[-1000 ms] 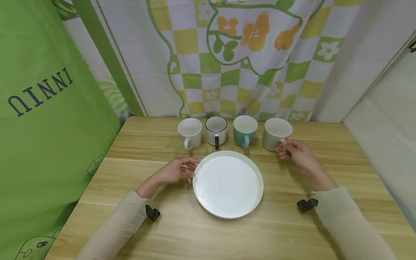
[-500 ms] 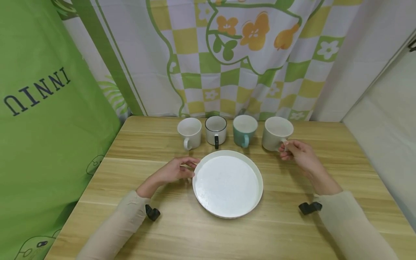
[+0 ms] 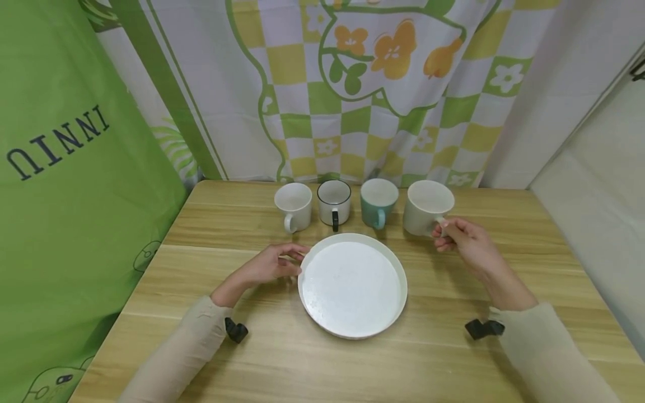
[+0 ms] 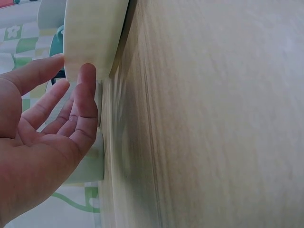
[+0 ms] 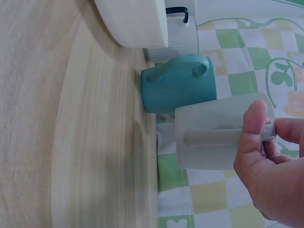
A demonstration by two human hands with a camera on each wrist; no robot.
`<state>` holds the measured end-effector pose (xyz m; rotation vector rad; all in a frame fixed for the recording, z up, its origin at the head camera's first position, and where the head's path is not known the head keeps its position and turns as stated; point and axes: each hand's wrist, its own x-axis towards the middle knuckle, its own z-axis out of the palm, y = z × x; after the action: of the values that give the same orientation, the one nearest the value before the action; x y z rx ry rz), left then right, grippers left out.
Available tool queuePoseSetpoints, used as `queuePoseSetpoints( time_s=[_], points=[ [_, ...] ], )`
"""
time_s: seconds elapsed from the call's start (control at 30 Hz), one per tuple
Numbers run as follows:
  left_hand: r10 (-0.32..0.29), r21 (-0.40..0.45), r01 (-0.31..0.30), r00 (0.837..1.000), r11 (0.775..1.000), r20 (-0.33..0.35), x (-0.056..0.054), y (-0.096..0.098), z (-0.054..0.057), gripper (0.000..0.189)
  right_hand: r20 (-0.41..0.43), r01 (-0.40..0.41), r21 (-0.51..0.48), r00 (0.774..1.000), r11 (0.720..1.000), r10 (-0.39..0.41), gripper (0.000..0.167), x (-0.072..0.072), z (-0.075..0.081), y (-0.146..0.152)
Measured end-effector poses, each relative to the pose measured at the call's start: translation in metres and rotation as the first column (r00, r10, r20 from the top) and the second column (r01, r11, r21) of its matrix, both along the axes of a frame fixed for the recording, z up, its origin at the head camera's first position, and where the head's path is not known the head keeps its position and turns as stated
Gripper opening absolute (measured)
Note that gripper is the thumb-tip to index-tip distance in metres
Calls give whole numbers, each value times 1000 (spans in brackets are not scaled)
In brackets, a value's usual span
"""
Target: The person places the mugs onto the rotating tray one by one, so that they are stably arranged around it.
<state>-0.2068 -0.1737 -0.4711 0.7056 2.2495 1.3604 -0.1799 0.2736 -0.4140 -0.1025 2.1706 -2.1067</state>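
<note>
Pale grey and smooth, the tapered cup point(image 3: 420, 215) seems to hang just above the wood-grain table point(image 3: 438, 358), left of my right hand point(image 3: 466, 240), whose thumb and fingers pinch its handle point(image 5: 213, 137), a strap running down its side. I have the round, shallow white tray point(image 3: 353, 288) farther left and closer in, my left hand's point(image 3: 267, 264) loosely spread fingers at its wall, contact uncertain.

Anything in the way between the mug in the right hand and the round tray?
Nothing visible: only tabletop shows between the white mug, held by its handle in the right hand, and the round tray. The teal mug stands to the white mug's left, beside that path.
</note>
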Motion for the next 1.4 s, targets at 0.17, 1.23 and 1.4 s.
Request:
queuePoseSetpoints(
  time_s=[0.17,1.23,1.4],
  points=[
    [-1,5,1,1000,1000,5,0,0,0,48,-10,-17,6,1000,1000,17,30,5,5,-2],
    [20,25,-21,1000,999,24,3,2,4,48,-82,-129,90,987,988,136,25,32,29,-31],
    [13,34,-13,1000,999,19,3,2,2,47,-85,-146,113,984,983,156,26,34,31,-35]
  ],
)
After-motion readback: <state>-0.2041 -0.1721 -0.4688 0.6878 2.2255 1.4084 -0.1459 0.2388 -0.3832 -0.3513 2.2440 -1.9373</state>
